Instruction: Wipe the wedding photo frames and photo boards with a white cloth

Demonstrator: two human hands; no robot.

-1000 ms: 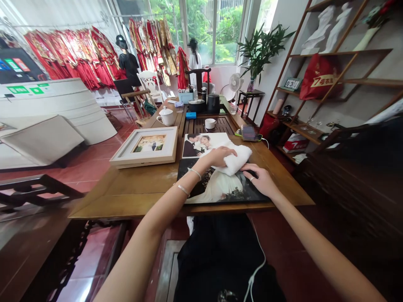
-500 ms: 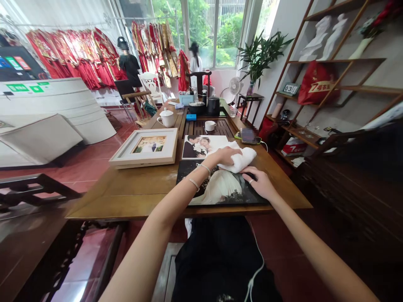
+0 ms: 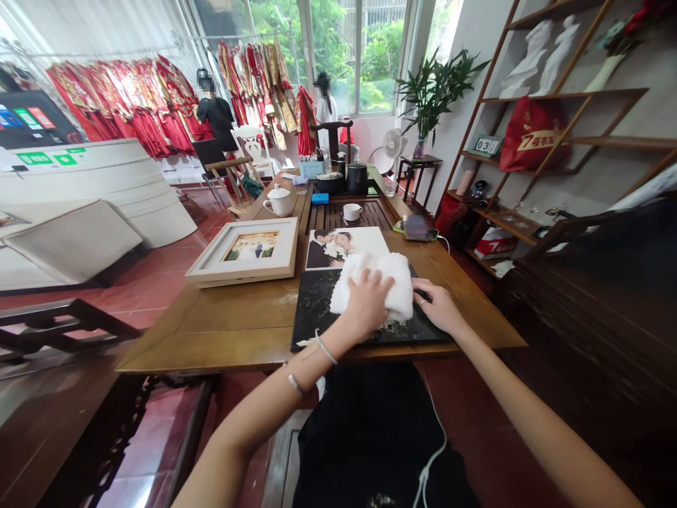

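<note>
My left hand [image 3: 369,303] lies with fingers spread over a folded white towel [image 3: 346,293], pressing it onto a dark photo panel [image 3: 312,310]. This panel lies flat near the table's front edge; towel and hand cover most of its picture. At the panel's right side, my right hand [image 3: 436,307] has its fingers bent over the edge, beside the towel. Just behind the panel lies a photo print of a couple [image 3: 322,250], its lower right covered by the towel. A pale framed photo [image 3: 248,247] lies to the left.
On the wooden table [image 3: 227,321] stand a lidded white cup [image 3: 280,201], a small white cup [image 3: 352,212], a blue box [image 3: 320,199] and a black kettle [image 3: 357,178]. A phone [image 3: 417,227] with a cable lies right. Two people stand near red garments [image 3: 174,106].
My left hand has drawn the towel left and toward me, from the panel's upper right to its middle. My right hand stays at the right edge, its fingers now more bent.
</note>
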